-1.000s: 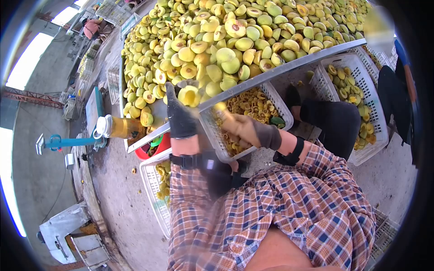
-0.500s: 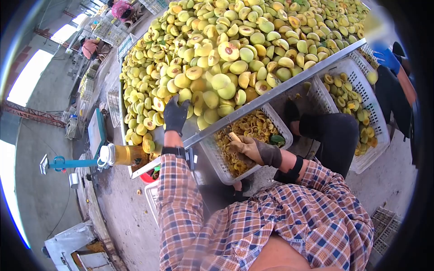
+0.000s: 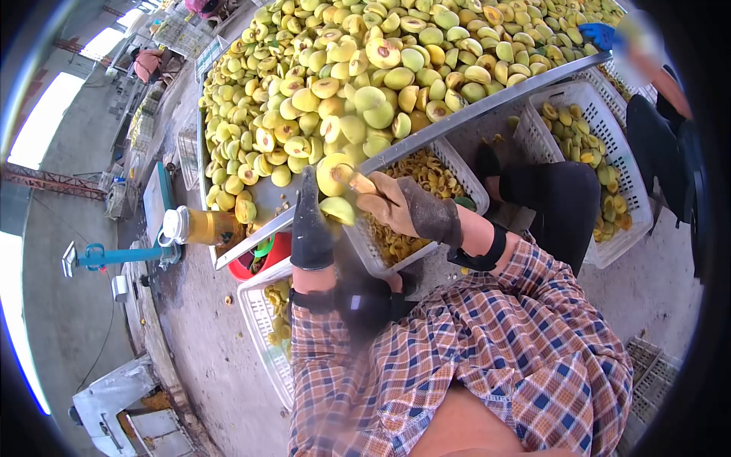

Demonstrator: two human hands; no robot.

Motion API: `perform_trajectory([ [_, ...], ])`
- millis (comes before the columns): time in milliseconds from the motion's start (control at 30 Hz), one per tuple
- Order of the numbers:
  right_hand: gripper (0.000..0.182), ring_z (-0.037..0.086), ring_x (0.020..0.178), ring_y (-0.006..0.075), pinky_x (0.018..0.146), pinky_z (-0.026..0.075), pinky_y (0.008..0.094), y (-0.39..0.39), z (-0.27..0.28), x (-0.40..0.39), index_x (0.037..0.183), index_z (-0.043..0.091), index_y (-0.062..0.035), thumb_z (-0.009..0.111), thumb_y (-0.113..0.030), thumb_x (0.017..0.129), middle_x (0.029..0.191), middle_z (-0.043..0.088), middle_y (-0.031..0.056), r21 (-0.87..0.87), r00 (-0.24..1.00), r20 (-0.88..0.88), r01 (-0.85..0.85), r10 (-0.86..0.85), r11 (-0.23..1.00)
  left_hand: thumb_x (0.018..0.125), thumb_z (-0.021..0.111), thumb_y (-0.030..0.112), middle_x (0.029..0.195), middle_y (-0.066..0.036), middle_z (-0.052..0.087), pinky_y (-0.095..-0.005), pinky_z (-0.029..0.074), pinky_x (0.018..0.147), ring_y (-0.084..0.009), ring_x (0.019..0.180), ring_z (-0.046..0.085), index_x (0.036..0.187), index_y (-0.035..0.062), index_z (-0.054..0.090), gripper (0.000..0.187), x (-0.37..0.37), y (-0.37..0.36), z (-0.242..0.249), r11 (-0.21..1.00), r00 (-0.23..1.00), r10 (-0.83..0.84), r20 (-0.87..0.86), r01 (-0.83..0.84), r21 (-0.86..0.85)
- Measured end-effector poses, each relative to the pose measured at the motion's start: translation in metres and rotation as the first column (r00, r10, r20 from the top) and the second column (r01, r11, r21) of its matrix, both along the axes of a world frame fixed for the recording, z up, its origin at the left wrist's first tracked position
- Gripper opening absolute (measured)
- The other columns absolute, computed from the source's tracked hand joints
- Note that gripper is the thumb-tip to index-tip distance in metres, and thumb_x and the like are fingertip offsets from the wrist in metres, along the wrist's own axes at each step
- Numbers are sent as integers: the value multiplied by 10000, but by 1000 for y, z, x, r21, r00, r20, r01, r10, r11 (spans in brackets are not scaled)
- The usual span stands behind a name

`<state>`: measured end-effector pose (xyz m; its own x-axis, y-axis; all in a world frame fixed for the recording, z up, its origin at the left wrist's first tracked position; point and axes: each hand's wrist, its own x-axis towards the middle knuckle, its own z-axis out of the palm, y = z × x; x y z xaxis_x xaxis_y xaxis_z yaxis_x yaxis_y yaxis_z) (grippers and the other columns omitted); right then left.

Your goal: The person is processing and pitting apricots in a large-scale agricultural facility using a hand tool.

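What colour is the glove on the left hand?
Black; the left hand wears it while holding a peach half. The head view shows it.

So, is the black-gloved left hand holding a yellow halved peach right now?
Yes, the left hand grips a yellow halved peach at the table edge.

white crates [image 3: 609, 137]; red bucket [image 3: 266, 259] — blue scale [image 3: 114, 255]
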<state>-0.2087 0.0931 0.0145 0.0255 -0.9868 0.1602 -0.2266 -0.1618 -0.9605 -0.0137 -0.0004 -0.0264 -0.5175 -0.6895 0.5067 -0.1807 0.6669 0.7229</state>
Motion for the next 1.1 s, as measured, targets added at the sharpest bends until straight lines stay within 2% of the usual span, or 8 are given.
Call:
perform_trajectory([
  [300,276,635,741,422,605,489,420,16,-3,9,1009,521,2,578,-258,937,787,615,247,-125,997,-71,-28,19,992,734,747,51,1252,-249,570,-445,470,970,-405,1094,579,1421,-83,353,803,14,18,36,907,968,96,231,10,-421],
  [433,275,638,751,425,608,492,416,15,-11,3,1019,517,7,572,-250,940,787,613,251,-102,990,-79,-123,115,987,752,730,43,1236,-242,583,-439,474,952,-384,1067,594,1414,-86,359,770,20,15,35,938,966,36,256,55,-342],
  [500,278,638,735,419,605,494,411,14,-12,4,1044,519,9,568,-245,942,776,608,254,-112,991,-86,-113,103,987,997,527,275,1186,-166,611,-368,546,852,-262,1006,645,1319,-3,487,427,13,17,18,999,988,37,152,-39,11],
  [567,284,646,707,402,605,495,409,12,-9,1,1067,522,9,564,-244,944,759,612,240,-135,993,-85,-99,88,986,998,523,307,1142,-142,624,-359,551,825,-240,972,649,1303,14,507,424,16,16,-2,986,991,75,111,-91,141],
  [667,304,663,726,314,655,512,378,13,15,-14,1091,542,5,552,-270,960,794,650,178,140,979,-38,-192,199,971,999,517,355,1076,-106,645,-347,559,785,-208,920,655,1279,39,535,422,16,5,-23,940,991,132,32,-135,314],
  [767,302,631,794,207,710,509,339,12,24,-22,1113,552,-5,531,-275,981,853,638,97,367,929,336,-282,157,886,875,510,30,1275,-164,540,-380,426,1001,-312,1167,518,1317,42,527,443,13,47,50,983,950,13,312,-69,169],
  [1033,292,510,676,82,588,420,264,9,50,-38,1115,566,-50,558,-312,985,767,549,-30,246,901,433,-95,-22,965,908,613,120,1120,-99,626,-297,509,846,-167,1006,601,1262,1,560,377,-41,58,63,813,994,113,-6,-89,576],
  [1100,393,460,540,81,474,361,247,1,54,-69,1222,542,-72,499,-394,1001,715,528,-23,-13,869,493,-38,40,999,903,620,155,1099,-106,625,-285,519,806,-164,981,608,1255,-1,555,391,-31,49,40,909,992,110,-63,-75,410],
])
